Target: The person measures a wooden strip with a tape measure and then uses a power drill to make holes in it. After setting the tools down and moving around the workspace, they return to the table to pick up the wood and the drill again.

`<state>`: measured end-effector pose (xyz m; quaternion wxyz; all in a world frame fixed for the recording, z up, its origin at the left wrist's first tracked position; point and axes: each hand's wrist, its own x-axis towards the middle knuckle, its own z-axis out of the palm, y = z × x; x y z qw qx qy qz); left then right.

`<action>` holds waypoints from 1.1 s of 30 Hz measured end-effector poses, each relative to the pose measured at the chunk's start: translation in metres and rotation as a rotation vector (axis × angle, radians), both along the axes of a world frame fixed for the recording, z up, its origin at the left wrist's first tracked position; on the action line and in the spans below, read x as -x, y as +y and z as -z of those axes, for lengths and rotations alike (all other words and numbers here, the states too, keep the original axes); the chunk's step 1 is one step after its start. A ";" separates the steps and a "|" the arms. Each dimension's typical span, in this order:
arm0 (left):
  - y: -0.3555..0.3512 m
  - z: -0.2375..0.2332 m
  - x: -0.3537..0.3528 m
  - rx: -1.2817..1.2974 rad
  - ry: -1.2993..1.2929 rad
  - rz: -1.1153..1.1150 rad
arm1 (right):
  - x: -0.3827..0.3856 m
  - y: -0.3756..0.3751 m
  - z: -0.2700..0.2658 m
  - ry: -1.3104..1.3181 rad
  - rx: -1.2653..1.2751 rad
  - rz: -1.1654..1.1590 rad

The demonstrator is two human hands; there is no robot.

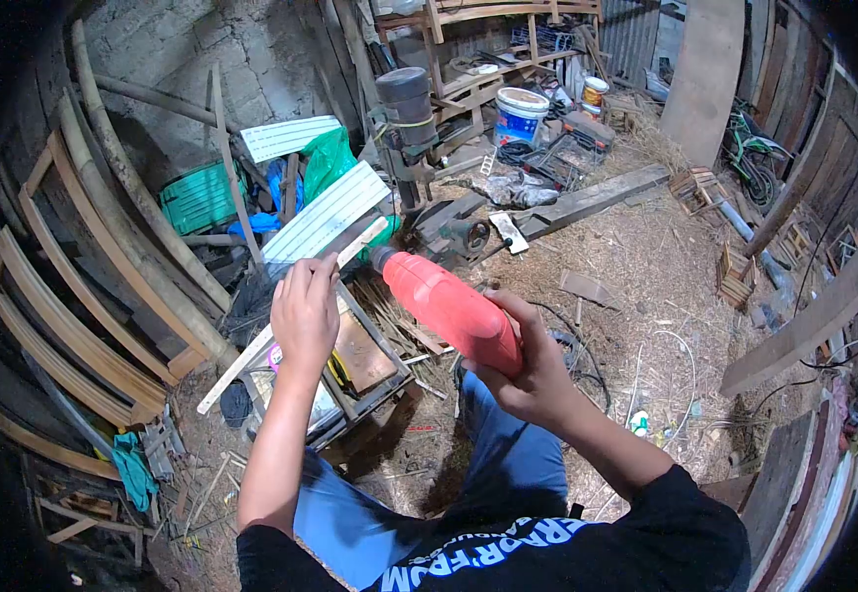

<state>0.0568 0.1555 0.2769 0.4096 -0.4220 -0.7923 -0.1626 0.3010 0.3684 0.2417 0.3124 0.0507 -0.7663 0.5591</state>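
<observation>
My right hand (533,365) is wrapped round the handle end of a red power drill (439,301). The drill's dark chuck points up and left, close to the far end of a thin wooden strip (237,373). Whether a bit touches the wood cannot be made out. My left hand (306,311) grips the strip near its middle, fingers closed over it. The strip runs slantwise from lower left to upper right. Beneath it stands a low frame or box (370,360) with a brown panel and small items, partly hidden by my left arm.
A drill press (407,128) stands ahead, near white slatted panels (325,217) and a green bag (328,163). Wooden frames (104,266) lean at the left. A paint bucket (521,116) sits at the back. Cables (597,365) and wood shavings cover the floor; boards lean right.
</observation>
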 end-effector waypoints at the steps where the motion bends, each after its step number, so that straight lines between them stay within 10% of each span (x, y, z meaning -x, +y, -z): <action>1: 0.000 0.000 0.000 -0.001 0.001 0.000 | -0.001 -0.001 -0.002 -0.007 -0.014 0.008; 33: -0.003 0.002 -0.006 -0.011 0.001 0.055 | 0.004 -0.012 0.011 -0.065 -0.110 0.003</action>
